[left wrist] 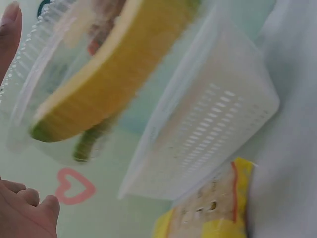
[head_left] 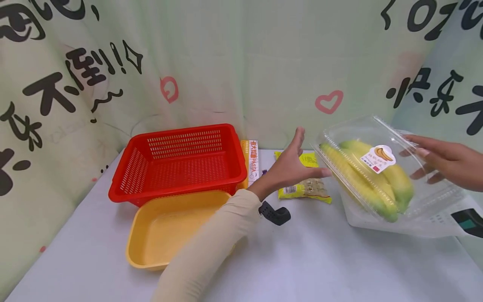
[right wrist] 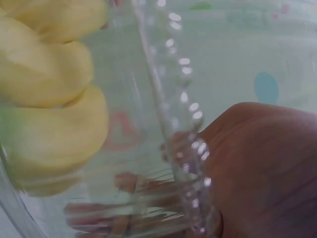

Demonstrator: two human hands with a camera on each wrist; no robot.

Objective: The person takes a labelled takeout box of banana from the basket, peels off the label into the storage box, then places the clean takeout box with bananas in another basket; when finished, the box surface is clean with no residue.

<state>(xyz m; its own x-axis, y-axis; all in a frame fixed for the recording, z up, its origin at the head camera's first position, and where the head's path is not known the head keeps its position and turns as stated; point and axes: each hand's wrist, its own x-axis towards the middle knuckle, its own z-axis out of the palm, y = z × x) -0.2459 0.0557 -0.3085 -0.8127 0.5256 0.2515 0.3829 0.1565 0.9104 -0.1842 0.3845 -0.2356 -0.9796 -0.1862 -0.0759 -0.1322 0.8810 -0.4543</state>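
My right hand (head_left: pixel 441 159) grips the right end of a clear plastic box (head_left: pixel 371 176), its fingers showing through the plastic in the right wrist view. Inside lie several yellow bananas (head_left: pixel 366 184) with greenish ends, under a white round-cornered label (head_left: pixel 378 159) on the lid. The box is tilted and held over a white perforated basket (left wrist: pixel 218 119) at the right of the table. My left hand (head_left: pixel 288 165) reaches toward the left end of the box, thumb and fingers spread, holding nothing. Its fingertips come right up to the box's edge in the head view.
A red basket (head_left: pixel 181 167) stands at the back left, with a yellow tub (head_left: pixel 166 230) in front of it. Beside the red basket is a pasta box (head_left: pixel 253 159). A yellow-and-clear food packet (head_left: pixel 311 188) lies between my left wrist and the white basket. A printed curtain (head_left: pixel 241 63) hangs behind.
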